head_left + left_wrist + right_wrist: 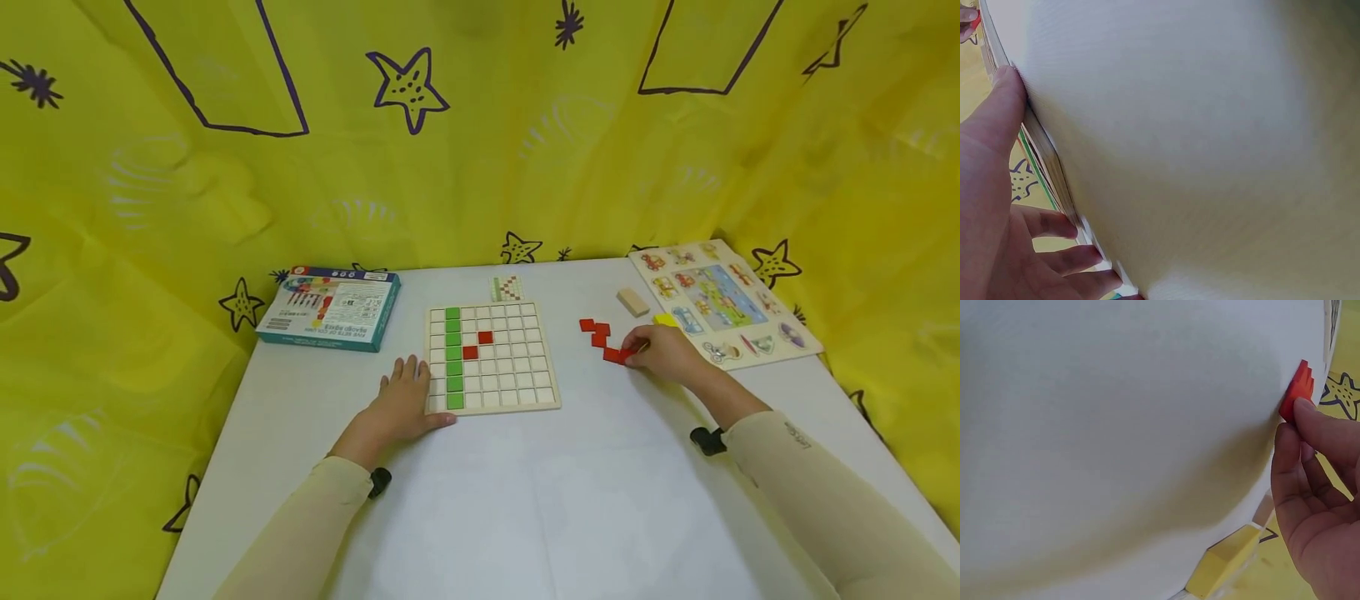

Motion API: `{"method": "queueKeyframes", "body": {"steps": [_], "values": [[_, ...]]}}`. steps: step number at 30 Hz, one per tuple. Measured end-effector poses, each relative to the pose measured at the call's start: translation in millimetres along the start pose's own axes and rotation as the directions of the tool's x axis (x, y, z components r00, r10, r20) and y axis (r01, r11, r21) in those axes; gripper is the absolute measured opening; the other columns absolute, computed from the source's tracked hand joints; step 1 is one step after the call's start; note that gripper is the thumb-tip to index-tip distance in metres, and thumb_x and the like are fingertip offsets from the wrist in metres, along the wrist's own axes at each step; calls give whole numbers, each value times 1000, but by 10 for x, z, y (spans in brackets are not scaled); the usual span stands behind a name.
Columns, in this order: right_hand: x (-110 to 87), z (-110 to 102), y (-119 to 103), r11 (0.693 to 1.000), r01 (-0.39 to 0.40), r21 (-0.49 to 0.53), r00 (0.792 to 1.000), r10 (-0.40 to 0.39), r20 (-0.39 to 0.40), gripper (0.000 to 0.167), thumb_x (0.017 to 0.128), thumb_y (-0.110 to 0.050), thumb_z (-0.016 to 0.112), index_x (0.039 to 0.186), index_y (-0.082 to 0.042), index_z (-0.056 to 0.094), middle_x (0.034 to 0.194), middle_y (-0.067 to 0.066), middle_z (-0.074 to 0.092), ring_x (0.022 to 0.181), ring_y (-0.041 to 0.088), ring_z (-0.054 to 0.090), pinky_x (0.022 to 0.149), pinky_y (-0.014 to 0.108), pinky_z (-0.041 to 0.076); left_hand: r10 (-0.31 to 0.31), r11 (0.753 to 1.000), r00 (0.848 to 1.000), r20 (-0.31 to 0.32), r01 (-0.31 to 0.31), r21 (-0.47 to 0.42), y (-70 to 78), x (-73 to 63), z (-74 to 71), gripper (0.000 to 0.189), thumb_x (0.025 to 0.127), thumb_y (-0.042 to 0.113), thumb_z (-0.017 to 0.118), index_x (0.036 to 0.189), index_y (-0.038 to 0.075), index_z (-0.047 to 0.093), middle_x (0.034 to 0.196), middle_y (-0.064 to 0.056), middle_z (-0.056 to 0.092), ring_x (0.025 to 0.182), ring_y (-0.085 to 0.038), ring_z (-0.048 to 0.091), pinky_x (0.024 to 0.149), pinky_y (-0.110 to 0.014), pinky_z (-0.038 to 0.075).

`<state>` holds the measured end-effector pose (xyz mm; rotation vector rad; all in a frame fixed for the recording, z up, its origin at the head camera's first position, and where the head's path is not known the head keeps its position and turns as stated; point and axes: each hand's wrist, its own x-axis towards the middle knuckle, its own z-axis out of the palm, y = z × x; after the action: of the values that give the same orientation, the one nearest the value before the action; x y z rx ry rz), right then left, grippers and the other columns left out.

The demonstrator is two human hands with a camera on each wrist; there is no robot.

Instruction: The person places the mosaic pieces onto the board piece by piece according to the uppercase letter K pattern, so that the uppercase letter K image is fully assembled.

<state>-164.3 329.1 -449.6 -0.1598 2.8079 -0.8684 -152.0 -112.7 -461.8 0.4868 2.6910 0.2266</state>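
A square wooden grid board [513,367] lies in the middle of the table in the head view. A column of green tiles [453,358] fills one of its left columns, and two red tiles [486,337] sit diagonally beside it. My left hand [405,400] rests on the board's lower left edge, thumb along the near side and fingers on the left side. To the right of the board, my right hand [667,352] pinches a red tile [1291,407] between thumb and index finger. Several loose red tiles [599,340] lie just left of these fingertips.
Behind the board is a small pattern card [506,289]. A boxed game [330,310] lies at the back left. Near the right hand are a plain wooden block [633,302], a yellow block [666,320] and a picture puzzle board [772,343]. A yellow curtain [465,183] hangs behind the table.
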Motion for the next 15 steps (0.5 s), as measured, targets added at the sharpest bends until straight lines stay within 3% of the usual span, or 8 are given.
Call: {"method": "queueKeyframes", "body": {"steps": [8,15], "values": [[87,-98,-134,999,39,2,999,-39,11,11,90,-3,72,101,-3,73,92,7,69,85,24,58,75,34,48,9,1000,1000,-7,-8,6,-27,11,11,113,87,68,65,156,-8,19,163,-29,12,150,-47,7,116,-63,20],[281,-151,-373,998,51,26,999,-51,12,16,92,-5,71,107,2,72,97,12,69,84,26,61,72,32,50,9,1000,1000,-4,-9,7,-35,1,1,112,87,67,65,156,-8,19,163,-29,12,150,-48,7,116,-63,20]]}}
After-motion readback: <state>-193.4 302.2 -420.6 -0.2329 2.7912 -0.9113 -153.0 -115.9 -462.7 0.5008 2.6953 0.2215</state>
